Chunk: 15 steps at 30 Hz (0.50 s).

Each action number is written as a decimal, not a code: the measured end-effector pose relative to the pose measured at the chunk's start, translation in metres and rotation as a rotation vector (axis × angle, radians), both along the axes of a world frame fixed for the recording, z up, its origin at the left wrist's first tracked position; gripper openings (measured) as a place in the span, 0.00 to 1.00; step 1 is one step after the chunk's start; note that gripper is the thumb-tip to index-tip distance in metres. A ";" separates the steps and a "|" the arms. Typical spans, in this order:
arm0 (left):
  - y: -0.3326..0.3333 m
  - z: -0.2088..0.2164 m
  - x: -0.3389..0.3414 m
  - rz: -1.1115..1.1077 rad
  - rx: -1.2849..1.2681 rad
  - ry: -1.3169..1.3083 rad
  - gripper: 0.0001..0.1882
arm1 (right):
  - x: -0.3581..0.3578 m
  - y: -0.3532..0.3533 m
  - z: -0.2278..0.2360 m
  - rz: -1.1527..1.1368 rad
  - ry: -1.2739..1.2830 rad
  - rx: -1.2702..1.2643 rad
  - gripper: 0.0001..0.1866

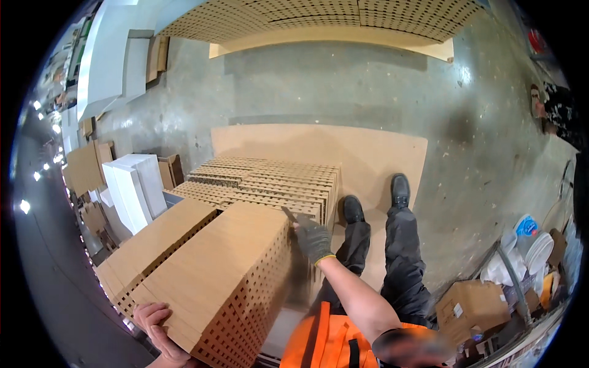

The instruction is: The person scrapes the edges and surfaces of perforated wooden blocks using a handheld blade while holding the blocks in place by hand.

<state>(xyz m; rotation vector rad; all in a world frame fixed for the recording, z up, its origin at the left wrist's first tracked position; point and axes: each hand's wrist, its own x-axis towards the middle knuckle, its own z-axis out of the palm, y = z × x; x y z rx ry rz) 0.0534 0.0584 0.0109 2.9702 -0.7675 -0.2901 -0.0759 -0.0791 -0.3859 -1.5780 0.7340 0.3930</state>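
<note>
At the lower left of the frame, the bare left hand point(156, 328) lies against the near corner of a long brown block point(221, 264), fingers bent over its top edge; how firmly it grips, I cannot tell. This block, its side pierced with rows of square holes, sits left of and below the frame's centre, close beside a second block point(162, 242). Near the centre, the gloved right hand point(314, 240) is closed around a dark flat tool point(288, 213) (its exact kind is unclear) at the first block's far right corner. Above the blocks stand rows of holed boards point(270, 175); a cardboard box point(472, 310) sits at the lower right.
</note>
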 end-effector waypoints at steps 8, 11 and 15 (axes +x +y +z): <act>0.008 0.004 -0.002 0.066 -0.073 0.057 0.23 | -0.004 0.008 -0.015 -0.044 -0.109 -0.035 0.20; 0.012 0.007 0.000 0.064 -0.017 0.100 0.23 | -0.005 0.009 -0.017 0.023 -0.155 -0.085 0.21; 0.018 0.012 0.001 0.081 -0.020 0.124 0.23 | -0.010 0.021 -0.025 0.031 -0.164 -0.080 0.18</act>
